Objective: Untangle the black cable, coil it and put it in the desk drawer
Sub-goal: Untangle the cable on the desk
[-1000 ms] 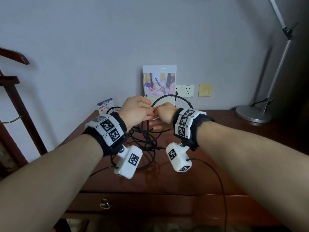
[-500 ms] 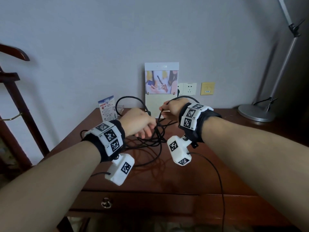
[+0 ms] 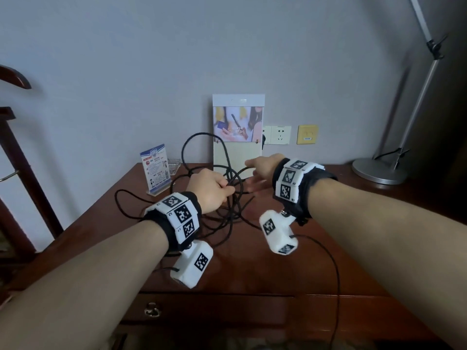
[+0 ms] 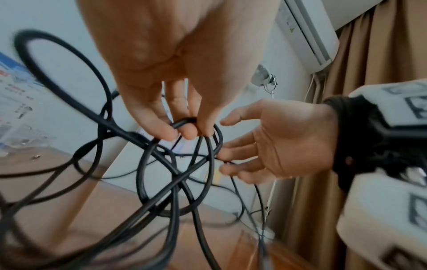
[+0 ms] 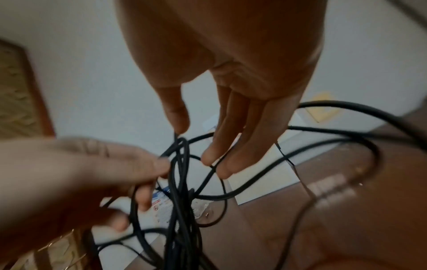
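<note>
The black cable (image 3: 232, 198) lies in a loose tangle on the brown desk (image 3: 328, 248), with one loop standing up in front of the wall. My left hand (image 3: 222, 192) holds several strands above the desk. In the left wrist view its fingertips (image 4: 187, 127) pinch a bend of the cable (image 4: 139, 175). My right hand (image 3: 249, 174) is just to the right, fingers straight and spread. Its fingertips (image 5: 198, 146) touch strands of the cable (image 5: 175, 201) without closing on them. The desk drawer (image 3: 202, 309) under the front edge is shut, with a metal ring handle (image 3: 152, 310).
A blue-and-white card stand (image 3: 155, 170) and a glass dish (image 3: 174, 165) stand at the back left. A white photo board (image 3: 237, 122) leans on the wall beside the sockets (image 3: 278, 135). A lamp base (image 3: 379, 170) sits back right. A dark wooden rack (image 3: 15, 147) stands to the left.
My hands have come apart and dropped toward the desk. The right hand let go of the strand it was lifting and opened. The left hand kept its hold on the cable.
</note>
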